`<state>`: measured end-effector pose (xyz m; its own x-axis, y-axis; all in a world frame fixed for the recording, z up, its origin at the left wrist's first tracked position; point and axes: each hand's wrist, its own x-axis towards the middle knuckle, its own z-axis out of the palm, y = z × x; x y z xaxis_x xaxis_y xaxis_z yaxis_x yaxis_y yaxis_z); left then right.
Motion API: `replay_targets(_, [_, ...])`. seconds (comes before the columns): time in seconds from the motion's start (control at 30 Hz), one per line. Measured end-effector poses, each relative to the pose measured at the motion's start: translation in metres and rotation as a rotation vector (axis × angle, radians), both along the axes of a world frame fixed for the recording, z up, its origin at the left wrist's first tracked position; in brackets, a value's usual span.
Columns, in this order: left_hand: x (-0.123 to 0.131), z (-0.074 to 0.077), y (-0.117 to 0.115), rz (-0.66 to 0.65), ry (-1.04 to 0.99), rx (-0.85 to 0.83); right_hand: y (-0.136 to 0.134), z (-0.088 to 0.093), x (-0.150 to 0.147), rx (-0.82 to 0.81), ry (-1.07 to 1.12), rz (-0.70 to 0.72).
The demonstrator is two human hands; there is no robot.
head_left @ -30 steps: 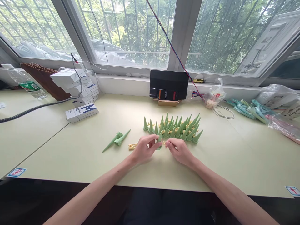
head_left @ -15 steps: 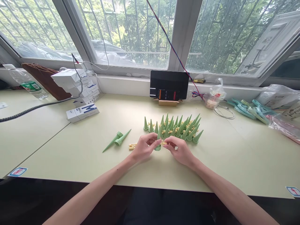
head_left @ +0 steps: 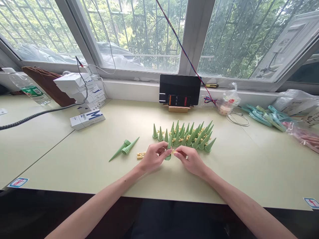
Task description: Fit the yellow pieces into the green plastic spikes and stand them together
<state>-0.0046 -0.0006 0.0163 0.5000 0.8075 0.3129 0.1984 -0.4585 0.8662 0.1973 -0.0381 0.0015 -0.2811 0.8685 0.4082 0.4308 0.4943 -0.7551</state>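
Observation:
My left hand (head_left: 155,155) is closed round a green watering spike (head_left: 169,143), point up and its wide cap at the bottom. My right hand (head_left: 189,158) pinches a small yellow valve (head_left: 174,151) against the spike's side; fingertips hide where the two meet. Just behind stand several green spikes (head_left: 190,139) in rows, caps down, with yellow valves among them. Left of my left hand lie a few loose yellow valves (head_left: 140,155), partly covered by that hand. Farther left, two green spikes (head_left: 126,150) lie on the table.
A phone (head_left: 178,100) showing a timer leans on a black tablet (head_left: 179,87) by the window. White boxes (head_left: 87,119) and a plastic bottle (head_left: 30,88) are at left. A bagged cup (head_left: 228,102), a coiled cable (head_left: 239,120) and teal wrapped items (head_left: 264,115) lie at right.
The spike in my left hand has tilted slightly to the right. The yellow valve in my right hand has turned a little against it. Both hands stay in nearly the same place.

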Motion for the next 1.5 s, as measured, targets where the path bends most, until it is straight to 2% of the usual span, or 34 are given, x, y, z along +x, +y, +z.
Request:
replay_targets(0.27, [0.0005,0.0012,-0.0009,-0.01,-0.026,-0.038,-0.0006,0.0012,0.0,0.038,0.006,-0.033])
replay_targets(0.57, [0.001,0.0003,-0.0017,-0.006,-0.069,-0.108,-0.0005,-0.0008,-0.0001,0.011,0.097,-0.026])
replay_targets(1.0, [0.0016,0.0006,-0.0017,-0.016,0.007,0.029,0.0016,-0.0034,0.0011,-0.006,-0.031,0.01])
replay_targets(1.27, [0.0011,0.0007,0.0001,0.022,-0.046,-0.009,-0.0015,0.0042,-0.0004,-0.043,0.06,-0.007])
replay_targets(1.5, [0.0011,0.0006,-0.0004,0.021,-0.012,0.011,0.0013,-0.0008,0.0001,-0.004,0.0,0.008])
